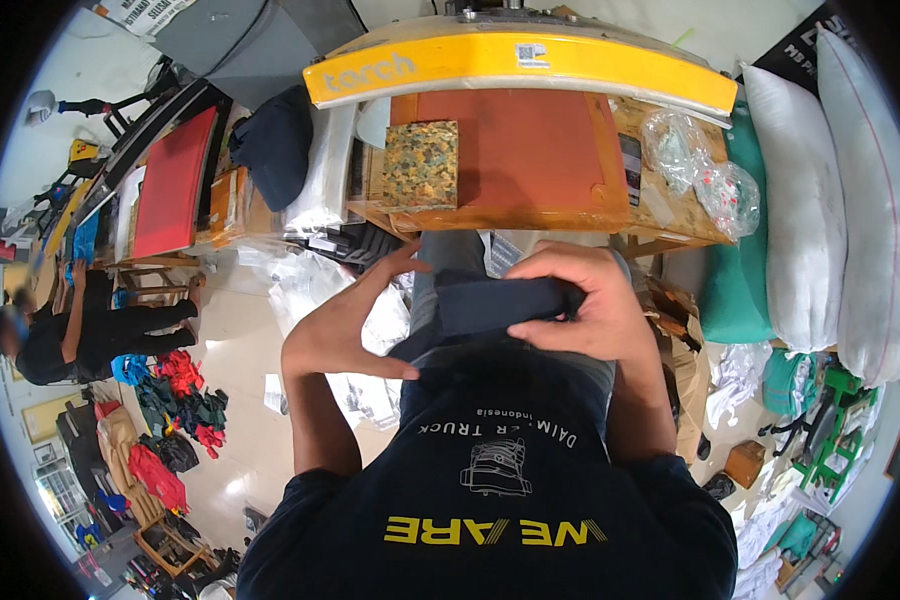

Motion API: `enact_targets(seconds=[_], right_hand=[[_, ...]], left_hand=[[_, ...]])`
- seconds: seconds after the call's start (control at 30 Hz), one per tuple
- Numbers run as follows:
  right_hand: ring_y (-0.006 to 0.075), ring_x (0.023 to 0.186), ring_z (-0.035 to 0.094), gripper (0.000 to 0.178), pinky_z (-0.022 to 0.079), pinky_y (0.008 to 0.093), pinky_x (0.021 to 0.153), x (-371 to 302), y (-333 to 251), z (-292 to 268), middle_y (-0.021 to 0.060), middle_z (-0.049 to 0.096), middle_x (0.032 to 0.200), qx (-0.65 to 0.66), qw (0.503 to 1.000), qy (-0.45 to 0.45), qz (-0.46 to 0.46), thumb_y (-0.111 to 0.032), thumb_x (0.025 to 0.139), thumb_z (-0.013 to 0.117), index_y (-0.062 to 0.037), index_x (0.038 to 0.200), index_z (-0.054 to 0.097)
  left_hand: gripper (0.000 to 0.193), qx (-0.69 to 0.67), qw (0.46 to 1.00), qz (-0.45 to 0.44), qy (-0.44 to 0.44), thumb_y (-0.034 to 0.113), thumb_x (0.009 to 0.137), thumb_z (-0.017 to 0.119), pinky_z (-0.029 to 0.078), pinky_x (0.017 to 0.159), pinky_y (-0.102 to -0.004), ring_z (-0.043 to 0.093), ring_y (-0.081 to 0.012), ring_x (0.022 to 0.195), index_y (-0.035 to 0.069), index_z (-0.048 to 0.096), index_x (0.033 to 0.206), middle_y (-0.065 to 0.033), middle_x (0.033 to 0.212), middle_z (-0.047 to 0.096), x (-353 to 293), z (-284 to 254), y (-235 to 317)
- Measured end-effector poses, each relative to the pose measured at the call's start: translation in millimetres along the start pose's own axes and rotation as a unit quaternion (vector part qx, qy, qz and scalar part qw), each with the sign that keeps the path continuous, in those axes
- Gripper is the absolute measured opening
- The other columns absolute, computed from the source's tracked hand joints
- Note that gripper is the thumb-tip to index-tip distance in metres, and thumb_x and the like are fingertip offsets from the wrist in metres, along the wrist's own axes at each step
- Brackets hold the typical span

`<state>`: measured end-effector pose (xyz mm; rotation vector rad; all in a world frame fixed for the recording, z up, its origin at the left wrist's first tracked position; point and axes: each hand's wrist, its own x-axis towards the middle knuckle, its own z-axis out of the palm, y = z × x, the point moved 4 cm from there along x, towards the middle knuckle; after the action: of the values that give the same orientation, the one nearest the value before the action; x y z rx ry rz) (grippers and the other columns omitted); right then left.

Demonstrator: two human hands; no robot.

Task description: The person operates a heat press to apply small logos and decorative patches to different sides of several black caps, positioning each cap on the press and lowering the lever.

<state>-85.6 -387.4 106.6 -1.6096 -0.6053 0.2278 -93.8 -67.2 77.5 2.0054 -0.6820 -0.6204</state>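
A dark navy piece of folded cloth [500,306] lies across my lap, over my grey trousers. Its right end is in my right hand [595,305], fingers over the far edge and thumb along the near edge. My left hand [345,310] is at the cloth's left side, with thumb and fingers spread wide apart. The left thumb tip rests by the dark fabric near my shirt hem; whether it presses on the cloth I cannot tell.
Ahead stands a wooden table with a red-brown pad [530,150] and a speckled square block [421,165], under a yellow press machine [520,65]. White and green sacks [740,250] stand at right. At left another person [60,325] works near piled clothes [180,395].
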Motion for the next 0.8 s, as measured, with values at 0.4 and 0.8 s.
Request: enact_targets(seconds=[0.4, 0.8], right_hand=[[0.0273, 0.099, 0.08, 0.038, 0.063, 0.038, 0.091, -19, 0, 0, 0.0075, 0.084, 0.108, -0.194, 0.978, 0.072, -0.021, -0.005, 0.082, 0.105, -0.0063, 0.114, 0.084], [0.0316, 0.118, 0.077, 0.045, 0.061, 0.0425, 0.101, -35, 9, 28, 0.0154, 0.08, 0.126, -0.254, 0.926, 0.27, -0.077, -0.004, 0.081, 0.1, -0.0046, 0.124, 0.087]], left_hand=[[0.02, -0.278, 0.943, -0.129, 0.13, 0.009, 0.101, 0.095, 0.052, 0.082, -0.0259, 0.069, -0.0067, 0.093, 0.001, 0.078, 0.107, 0.0003, 0.095, 0.075, 37, 25, 26], [0.022, -0.362, 0.924, -0.074, 0.1, 0.006, 0.119, 0.071, 0.057, 0.068, -0.028, 0.071, -0.0115, 0.073, -0.006, 0.076, 0.137, -0.0114, 0.102, 0.083, 42, 53, 40]])
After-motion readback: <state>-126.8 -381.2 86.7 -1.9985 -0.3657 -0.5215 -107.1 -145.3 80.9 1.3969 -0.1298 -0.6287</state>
